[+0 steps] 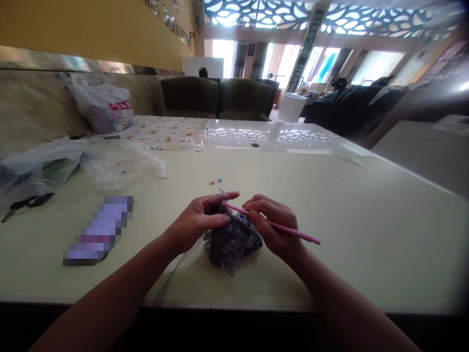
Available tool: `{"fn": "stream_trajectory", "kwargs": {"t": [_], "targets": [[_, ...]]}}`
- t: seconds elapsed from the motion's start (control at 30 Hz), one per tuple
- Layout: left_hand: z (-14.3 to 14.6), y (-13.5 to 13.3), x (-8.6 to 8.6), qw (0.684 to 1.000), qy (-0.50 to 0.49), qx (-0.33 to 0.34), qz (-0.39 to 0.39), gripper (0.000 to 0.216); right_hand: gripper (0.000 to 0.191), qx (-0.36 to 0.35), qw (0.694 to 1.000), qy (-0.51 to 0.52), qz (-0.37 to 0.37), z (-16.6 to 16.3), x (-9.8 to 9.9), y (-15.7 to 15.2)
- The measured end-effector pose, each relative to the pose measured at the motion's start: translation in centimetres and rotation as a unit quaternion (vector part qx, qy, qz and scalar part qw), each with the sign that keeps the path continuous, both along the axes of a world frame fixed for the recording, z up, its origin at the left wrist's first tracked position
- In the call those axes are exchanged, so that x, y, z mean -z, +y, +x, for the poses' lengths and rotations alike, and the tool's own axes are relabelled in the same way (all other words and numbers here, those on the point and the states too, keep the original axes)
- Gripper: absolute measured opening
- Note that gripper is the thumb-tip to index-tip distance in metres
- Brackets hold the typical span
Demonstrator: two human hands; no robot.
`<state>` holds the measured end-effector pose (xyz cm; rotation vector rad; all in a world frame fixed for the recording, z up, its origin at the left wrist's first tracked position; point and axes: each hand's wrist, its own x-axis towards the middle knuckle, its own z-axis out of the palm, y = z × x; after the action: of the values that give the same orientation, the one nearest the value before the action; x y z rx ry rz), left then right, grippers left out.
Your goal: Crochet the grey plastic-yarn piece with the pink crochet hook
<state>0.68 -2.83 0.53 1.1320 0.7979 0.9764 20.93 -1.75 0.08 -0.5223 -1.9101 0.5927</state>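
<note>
Dark grey-blue crochet work (234, 239) with ruffled, petal-like edges hangs over the table between my hands. My left hand (205, 215) pinches its upper edge between thumb and fingers, the index finger stretched out. In my right hand (274, 222) is a pink crochet hook (293, 231), its handle end pointing right and its front end at the top of the work by my left fingers. A thin greyish ribbon-like strand (176, 269) runs from the work down to the table's front edge. Fingers partly hide the stitches.
Two small stitch markers, one red (211, 183) and one blue (220, 181), lie beyond my hands. At left are a pixelated phone-like object (100, 232), scissors (29, 203), clear plastic bags (124, 164) and a white carrier bag (106, 107). Dark armchairs (244, 98) stand behind the table.
</note>
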Motion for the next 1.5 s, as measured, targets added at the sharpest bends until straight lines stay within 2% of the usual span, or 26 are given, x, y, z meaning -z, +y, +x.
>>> {"fn": "stream_trajectory", "kwargs": {"t": [0.13, 0.33, 0.53, 1.0, 1.13, 1.33, 1.43, 1.5], "targets": [[0.1, -0.2, -0.3, 1.000, 0.025, -0.008, 0.007, 0.053, 0.018, -0.016, 1.000, 0.001, -0.022, 0.2, 0.0, 0.2], [0.3, -0.2, -0.1, 1.000, 0.027, 0.002, 0.014, 0.050, 0.014, -0.043, 0.999, -0.017, -0.013, -0.4, 0.3, 0.2], [0.2, -0.3, -0.2, 1.000, 0.009, -0.009, 0.004, 0.049, 0.016, 0.007, 0.999, 0.030, -0.019, -0.3, 0.8, 0.3], [0.4, -0.4, -0.1, 0.997, 0.065, -0.017, 0.042, 0.045, 0.020, -0.022, 0.999, -0.011, -0.036, -0.2, 0.5, 0.6], [0.4, -0.4, 0.0, 0.997, 0.066, -0.023, 0.042, 0.047, 0.016, -0.008, 1.000, -0.004, 0.002, -0.6, 0.6, 0.2], [0.6, -0.4, 0.1, 0.999, 0.018, 0.024, 0.021, 0.048, 0.011, 0.002, 0.999, 0.003, 0.032, -1.0, 1.0, 0.0], [1.0, -0.6, 0.0, 0.997, 0.034, 0.040, 0.050, 0.050, 0.008, 0.063, 0.993, -0.014, 0.094, -1.1, 1.6, 0.0], [1.3, -0.8, -0.1, 0.994, 0.073, 0.009, 0.080, 0.052, 0.008, 0.124, 0.984, -0.022, 0.124, -1.3, 1.9, 0.0]]}}
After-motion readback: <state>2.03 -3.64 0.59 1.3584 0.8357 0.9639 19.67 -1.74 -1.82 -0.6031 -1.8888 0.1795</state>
